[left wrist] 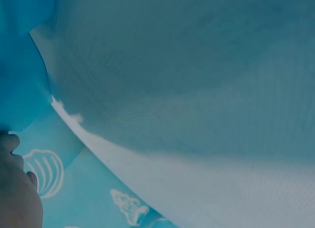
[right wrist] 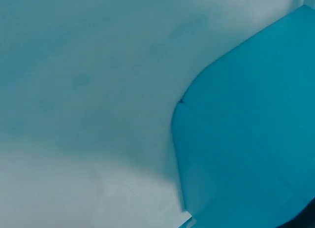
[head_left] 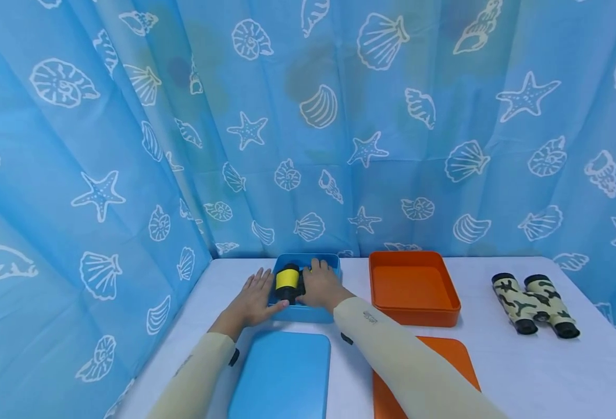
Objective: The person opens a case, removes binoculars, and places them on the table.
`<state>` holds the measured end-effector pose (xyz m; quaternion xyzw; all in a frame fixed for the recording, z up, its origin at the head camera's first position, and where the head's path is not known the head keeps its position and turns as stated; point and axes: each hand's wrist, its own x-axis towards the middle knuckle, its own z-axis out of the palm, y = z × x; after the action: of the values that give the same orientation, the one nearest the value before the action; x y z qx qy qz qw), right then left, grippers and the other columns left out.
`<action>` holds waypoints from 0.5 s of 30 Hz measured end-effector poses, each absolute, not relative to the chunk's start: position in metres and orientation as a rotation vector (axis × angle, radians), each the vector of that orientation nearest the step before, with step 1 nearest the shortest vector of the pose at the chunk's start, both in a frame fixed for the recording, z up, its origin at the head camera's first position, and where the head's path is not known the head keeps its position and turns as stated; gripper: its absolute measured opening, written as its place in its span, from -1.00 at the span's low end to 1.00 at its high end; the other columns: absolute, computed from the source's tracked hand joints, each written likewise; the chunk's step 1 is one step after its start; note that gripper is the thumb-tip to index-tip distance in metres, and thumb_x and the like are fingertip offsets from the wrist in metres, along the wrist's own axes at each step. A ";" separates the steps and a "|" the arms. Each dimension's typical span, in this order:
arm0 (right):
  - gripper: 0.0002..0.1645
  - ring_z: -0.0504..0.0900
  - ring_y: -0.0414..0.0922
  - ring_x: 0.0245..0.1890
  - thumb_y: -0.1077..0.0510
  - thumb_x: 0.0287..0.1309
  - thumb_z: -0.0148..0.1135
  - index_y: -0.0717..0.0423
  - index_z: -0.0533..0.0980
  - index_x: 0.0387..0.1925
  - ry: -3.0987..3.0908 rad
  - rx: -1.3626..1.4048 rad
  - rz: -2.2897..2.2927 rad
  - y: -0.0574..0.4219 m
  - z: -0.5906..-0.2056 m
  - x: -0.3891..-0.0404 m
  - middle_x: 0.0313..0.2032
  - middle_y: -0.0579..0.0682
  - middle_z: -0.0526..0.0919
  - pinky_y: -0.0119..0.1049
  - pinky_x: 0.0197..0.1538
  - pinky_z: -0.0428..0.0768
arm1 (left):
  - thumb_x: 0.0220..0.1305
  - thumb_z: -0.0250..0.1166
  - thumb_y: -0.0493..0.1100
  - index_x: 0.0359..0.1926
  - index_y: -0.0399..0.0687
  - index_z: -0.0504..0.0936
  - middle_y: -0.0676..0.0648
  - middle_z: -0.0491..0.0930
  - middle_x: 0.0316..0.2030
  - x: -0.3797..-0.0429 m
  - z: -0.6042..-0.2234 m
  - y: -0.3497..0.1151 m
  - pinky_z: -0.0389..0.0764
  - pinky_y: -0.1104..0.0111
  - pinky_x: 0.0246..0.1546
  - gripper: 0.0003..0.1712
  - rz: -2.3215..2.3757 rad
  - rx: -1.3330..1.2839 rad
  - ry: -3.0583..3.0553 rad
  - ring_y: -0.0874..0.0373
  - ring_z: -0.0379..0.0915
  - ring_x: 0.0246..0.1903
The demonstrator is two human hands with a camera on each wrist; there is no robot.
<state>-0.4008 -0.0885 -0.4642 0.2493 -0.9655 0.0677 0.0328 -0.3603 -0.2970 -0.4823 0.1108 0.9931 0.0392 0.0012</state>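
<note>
Yellow-and-black binoculars (head_left: 287, 279) lie inside a blue box (head_left: 297, 314) at the back of the table. My right hand (head_left: 322, 286) grips their right barrel from above and covers most of it. On the box's left side, my left hand (head_left: 255, 299) has its fingers straight, with the thumb stretched over the front rim toward the binoculars. In the left wrist view, part of the left hand (left wrist: 19, 188) shows below the blue box (left wrist: 22, 85). The box's blue wall (right wrist: 246, 119) fills the right of the right wrist view, where the right hand is out of sight.
A blue lid (head_left: 284, 375) lies in front of the blue box. To the right stands an orange box (head_left: 412, 282), with an orange lid (head_left: 451, 352) before it, partly under the right forearm. Camouflage binoculars (head_left: 535, 305) lie farther right. A shell-patterned curtain (head_left: 308, 139) hangs behind.
</note>
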 end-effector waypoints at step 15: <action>0.17 -0.10 0.39 0.41 -0.39 -0.02 0.36 0.13 0.17 0.46 -3.078 0.672 0.209 -0.102 -0.471 -0.408 0.45 0.37 -0.09 0.22 0.35 0.10 | 0.21 -0.22 0.61 0.53 -0.15 -0.10 -0.11 -0.12 0.51 -0.360 -0.481 -0.296 -0.26 0.04 0.42 0.18 0.140 0.332 3.112 -0.02 -0.37 0.49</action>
<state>-0.4076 -0.1016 -0.4709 0.2127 -0.9748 0.0661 -0.0080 -0.3601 -0.2965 -0.4810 0.1058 0.9934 0.0445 0.0045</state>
